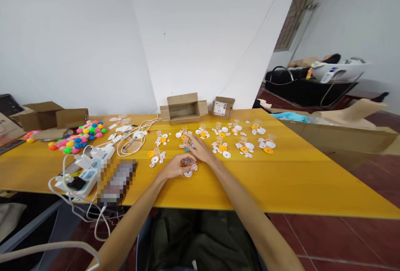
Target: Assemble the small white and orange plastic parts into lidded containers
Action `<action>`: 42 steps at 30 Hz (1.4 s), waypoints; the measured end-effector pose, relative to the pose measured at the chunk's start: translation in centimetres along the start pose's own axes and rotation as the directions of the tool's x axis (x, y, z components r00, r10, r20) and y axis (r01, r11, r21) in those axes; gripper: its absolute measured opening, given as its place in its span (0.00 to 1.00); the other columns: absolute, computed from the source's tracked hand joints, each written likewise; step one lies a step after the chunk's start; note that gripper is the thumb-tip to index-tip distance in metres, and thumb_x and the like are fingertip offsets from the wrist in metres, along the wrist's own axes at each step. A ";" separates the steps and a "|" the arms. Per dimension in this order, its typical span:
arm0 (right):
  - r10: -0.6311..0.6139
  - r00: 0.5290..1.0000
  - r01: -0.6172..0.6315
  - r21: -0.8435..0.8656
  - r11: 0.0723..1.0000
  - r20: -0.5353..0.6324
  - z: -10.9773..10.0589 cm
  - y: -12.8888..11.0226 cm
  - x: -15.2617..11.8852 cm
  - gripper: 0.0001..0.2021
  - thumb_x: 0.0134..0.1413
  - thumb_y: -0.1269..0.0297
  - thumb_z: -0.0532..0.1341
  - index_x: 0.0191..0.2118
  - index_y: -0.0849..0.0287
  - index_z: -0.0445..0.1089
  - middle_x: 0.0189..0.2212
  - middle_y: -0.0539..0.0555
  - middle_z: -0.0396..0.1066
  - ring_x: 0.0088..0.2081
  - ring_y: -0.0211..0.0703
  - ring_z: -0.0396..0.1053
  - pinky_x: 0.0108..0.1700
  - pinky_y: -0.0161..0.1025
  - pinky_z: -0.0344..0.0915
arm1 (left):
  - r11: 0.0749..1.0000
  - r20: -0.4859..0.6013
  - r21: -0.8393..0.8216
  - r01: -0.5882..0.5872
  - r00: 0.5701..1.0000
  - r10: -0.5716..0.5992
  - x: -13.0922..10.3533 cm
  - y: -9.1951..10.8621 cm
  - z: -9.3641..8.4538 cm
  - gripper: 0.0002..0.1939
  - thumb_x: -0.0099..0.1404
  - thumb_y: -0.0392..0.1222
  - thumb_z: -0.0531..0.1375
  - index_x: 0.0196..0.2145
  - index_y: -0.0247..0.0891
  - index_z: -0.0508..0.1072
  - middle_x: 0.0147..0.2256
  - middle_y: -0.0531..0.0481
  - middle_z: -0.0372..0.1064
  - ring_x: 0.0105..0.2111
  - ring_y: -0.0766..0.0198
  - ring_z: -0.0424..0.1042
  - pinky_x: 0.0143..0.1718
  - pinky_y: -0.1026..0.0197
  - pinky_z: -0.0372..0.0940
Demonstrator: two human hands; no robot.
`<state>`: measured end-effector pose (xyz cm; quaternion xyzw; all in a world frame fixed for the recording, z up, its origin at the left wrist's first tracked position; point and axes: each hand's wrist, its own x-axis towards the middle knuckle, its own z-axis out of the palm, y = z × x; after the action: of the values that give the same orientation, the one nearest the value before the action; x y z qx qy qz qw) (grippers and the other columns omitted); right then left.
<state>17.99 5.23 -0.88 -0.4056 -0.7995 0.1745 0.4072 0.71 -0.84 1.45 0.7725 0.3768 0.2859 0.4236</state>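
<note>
My left hand (pixel 174 166) is curled round a small clear plastic cup (pixel 186 162) that shows orange-brown and dark bits. A white disc (pixel 188 174) and small white pieces with dots (pixel 194 166) lie against it on the table. Just beyond, my right hand (pixel 199 149) reaches over another cluster, its fingers stretched out and apart from the thumb. Close to those fingers is a blue piece (pixel 187 149), partly covered by the hand. Whether the right fingertips touch anything is too small to tell.
Several clusters of clear cups, orange wheels (pixel 268 150) and white discs (pixel 226 154) spread across the yellow table (pixel 281 187). Cardboard boxes (pixel 184 112) stand at the wall. Coloured balls (pixel 83 141), a power strip (pixel 90 177), cables and a phone (pixel 117 183) occupy the left side.
</note>
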 end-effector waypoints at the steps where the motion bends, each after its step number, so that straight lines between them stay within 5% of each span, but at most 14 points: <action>1: 0.007 1.000 -0.007 -0.008 1.000 -0.030 0.0 0.1 -0.2 0.20 0.66 0.58 0.56 0.61 0.45 0.65 0.57 0.53 0.71 0.58 0.47 0.68 0.58 0.47 0.66 | 1.000 0.000 -0.012 0.004 1.000 -0.004 0.0 0.0 0.0 0.14 0.60 0.46 0.65 0.42 0.39 0.78 0.40 0.47 0.78 0.40 0.58 0.74 0.47 0.56 0.68; 11: 0.019 0.991 -0.024 -0.035 0.999 -0.132 -1.3 0.6 -3.0 0.17 0.69 0.61 0.48 0.57 0.47 0.67 0.53 0.54 0.73 0.55 0.46 0.70 0.57 0.47 0.67 | 0.999 0.012 -0.029 0.028 1.000 -0.028 0.1 -0.1 0.0 0.18 0.53 0.45 0.71 0.41 0.39 0.78 0.41 0.47 0.78 0.40 0.58 0.74 0.47 0.56 0.68; 18: 0.012 0.996 -0.029 -0.193 0.981 -0.088 -2.0 0.4 -4.9 0.12 0.63 0.67 0.55 0.49 0.50 0.70 0.47 0.55 0.73 0.49 0.48 0.71 0.54 0.47 0.68 | 0.995 -0.002 -0.090 0.035 0.999 -0.035 0.4 -0.2 0.3 0.16 0.55 0.46 0.70 0.39 0.39 0.77 0.40 0.48 0.77 0.38 0.59 0.74 0.44 0.58 0.68; 27: 0.072 0.997 -0.066 -0.326 0.943 0.005 -1.4 0.9 -3.3 0.08 0.61 0.73 0.56 0.41 0.54 0.70 0.42 0.56 0.72 0.47 0.47 0.70 0.48 0.44 0.69 | 0.999 -0.007 -0.046 -0.008 1.000 0.007 1.1 -0.5 0.8 0.12 0.56 0.46 0.69 0.36 0.37 0.78 0.38 0.48 0.77 0.37 0.61 0.74 0.44 0.59 0.68; 32: 0.136 0.989 -0.147 -0.346 0.927 -0.056 -1.6 0.3 -3.0 0.07 0.61 0.72 0.57 0.39 0.54 0.70 0.42 0.56 0.73 0.46 0.48 0.71 0.47 0.43 0.68 | 0.999 -0.023 -0.053 0.007 1.000 -0.009 1.5 -0.8 1.0 0.13 0.56 0.47 0.68 0.36 0.37 0.77 0.37 0.48 0.77 0.36 0.61 0.73 0.41 0.60 0.67; 37: 0.054 0.983 -0.110 -0.333 0.937 -0.173 -1.9 -0.5 -5.0 0.08 0.65 0.69 0.54 0.37 0.53 0.70 0.38 0.55 0.73 0.41 0.49 0.72 0.43 0.43 0.68 | 0.996 -0.039 -0.091 0.017 0.999 -0.021 1.3 -0.5 0.9 0.15 0.55 0.48 0.69 0.37 0.38 0.77 0.37 0.48 0.77 0.34 0.62 0.73 0.38 0.61 0.68; 42: 0.013 0.990 -0.049 -0.254 0.966 -0.141 -2.2 -2.2 -7.6 0.10 0.66 0.68 0.53 0.38 0.53 0.70 0.36 0.54 0.74 0.38 0.46 0.72 0.41 0.40 0.68 | 0.991 -0.158 -0.131 -0.016 0.987 -0.005 1.2 -0.2 0.5 0.16 0.57 0.52 0.67 0.37 0.38 0.78 0.37 0.48 0.77 0.35 0.60 0.74 0.39 0.60 0.69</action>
<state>21.23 -2.18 -2.07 -0.4784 -0.7789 0.0474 0.4029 1.68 -0.03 1.13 0.7187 0.3872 0.3717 0.4420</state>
